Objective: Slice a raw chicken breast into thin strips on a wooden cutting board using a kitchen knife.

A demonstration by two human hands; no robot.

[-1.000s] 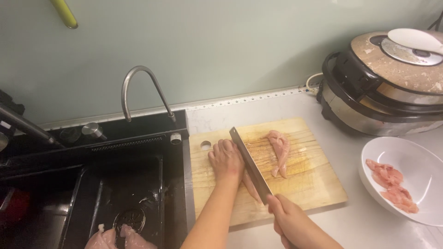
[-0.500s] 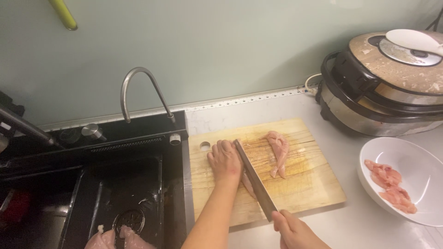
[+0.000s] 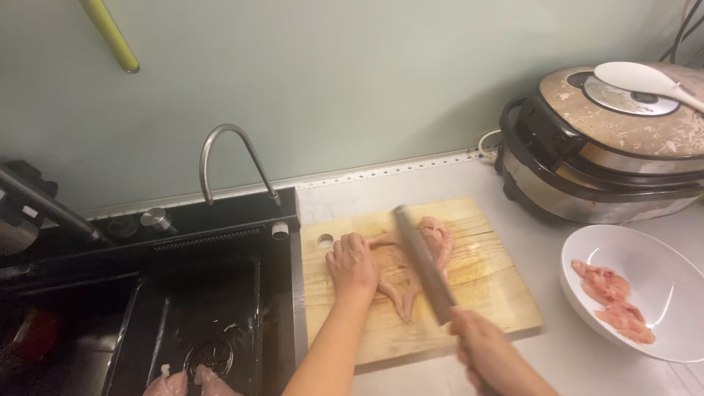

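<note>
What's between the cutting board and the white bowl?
Only bare countertop, as the head view shows, between the cutting board and the white bowl.

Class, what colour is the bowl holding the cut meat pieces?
White. The bowl shows best in the head view, right of the cutting board.

A pale green wall (image 3: 352, 81) runs behind a light counter (image 3: 411, 183). A black sink (image 3: 183, 308) sits at the left, with a curved steel tap (image 3: 227, 158) at its back edge. A rice cooker (image 3: 609, 154) stands at the right against the wall, a white spoon (image 3: 645, 81) on its lid. The light is soft and even.
</note>
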